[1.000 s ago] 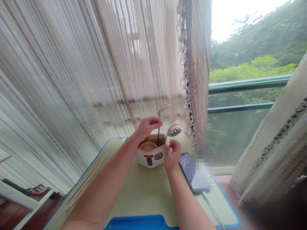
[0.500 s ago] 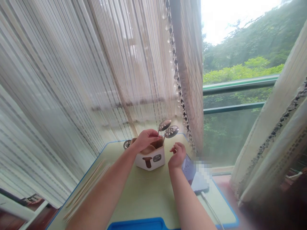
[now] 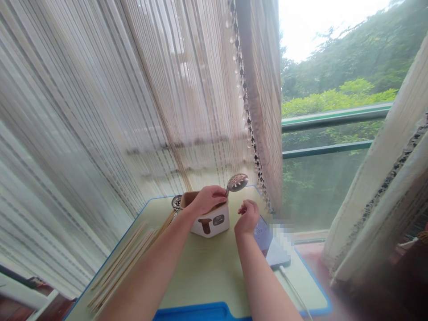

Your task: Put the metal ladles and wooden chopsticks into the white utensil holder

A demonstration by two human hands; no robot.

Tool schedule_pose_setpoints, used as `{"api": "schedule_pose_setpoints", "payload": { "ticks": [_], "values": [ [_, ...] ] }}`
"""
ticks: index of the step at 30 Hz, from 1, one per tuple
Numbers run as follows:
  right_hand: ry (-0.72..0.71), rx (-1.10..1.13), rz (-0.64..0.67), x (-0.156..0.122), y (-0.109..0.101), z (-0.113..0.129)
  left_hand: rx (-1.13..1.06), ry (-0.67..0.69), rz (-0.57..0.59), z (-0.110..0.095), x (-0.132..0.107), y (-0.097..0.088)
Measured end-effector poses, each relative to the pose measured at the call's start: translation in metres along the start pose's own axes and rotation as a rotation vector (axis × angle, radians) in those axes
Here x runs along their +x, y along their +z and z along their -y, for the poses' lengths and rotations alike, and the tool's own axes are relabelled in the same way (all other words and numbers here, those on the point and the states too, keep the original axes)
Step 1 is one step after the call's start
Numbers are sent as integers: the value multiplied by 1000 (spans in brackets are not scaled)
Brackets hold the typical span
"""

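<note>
A white and brown utensil holder point(image 3: 210, 221) stands on the pale green table point(image 3: 207, 272). My left hand point(image 3: 207, 199) rests over its top, fingers curled at the stem of a slotted metal spoon point(image 3: 236, 182) that sticks up out of it. Whether the fingers grip the stem is unclear. My right hand point(image 3: 248, 217) hovers just right of the holder with loosely curled fingers and holds nothing. Another metal spoon point(image 3: 176, 202) lies on the table behind the holder to the left.
Several wooden chopsticks point(image 3: 123, 265) lie along the table's left edge. A phone point(image 3: 271, 243) with a cable lies at the right. A blue tray point(image 3: 197, 312) sits at the near edge. String curtains hang behind, a window at right.
My left hand has lowered a spoon into the holder; its bowl no longer shows above the rim. My right hand drew back from the holder. The view shifted left.
</note>
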State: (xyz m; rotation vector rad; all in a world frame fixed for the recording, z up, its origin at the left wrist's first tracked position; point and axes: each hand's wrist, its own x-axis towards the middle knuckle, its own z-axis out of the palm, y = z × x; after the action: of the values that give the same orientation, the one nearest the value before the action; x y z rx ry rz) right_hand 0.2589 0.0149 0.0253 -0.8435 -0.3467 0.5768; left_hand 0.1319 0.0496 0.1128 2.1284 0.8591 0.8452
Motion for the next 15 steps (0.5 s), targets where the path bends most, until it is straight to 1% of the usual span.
{"api": "schedule_pose_setpoints", "payload": {
  "ticks": [3, 7, 10, 13, 15],
  "values": [
    [-6, -8, 37, -1, 1, 1, -5, 2, -3, 1, 0, 2],
    [-11, 8, 93, -2, 2, -1, -79, -12, 11, 0, -1, 6],
    [-1, 20, 87, -2, 1, -3, -104, -10, 0, 1, -1, 9],
    [-45, -36, 92, -2, 0, -4, -95, -21, -21, 3, -1, 11],
    [-99, -89, 128, -3, -1, -5, -105, -23, -7, 4, -1, 11]
  ]
}}
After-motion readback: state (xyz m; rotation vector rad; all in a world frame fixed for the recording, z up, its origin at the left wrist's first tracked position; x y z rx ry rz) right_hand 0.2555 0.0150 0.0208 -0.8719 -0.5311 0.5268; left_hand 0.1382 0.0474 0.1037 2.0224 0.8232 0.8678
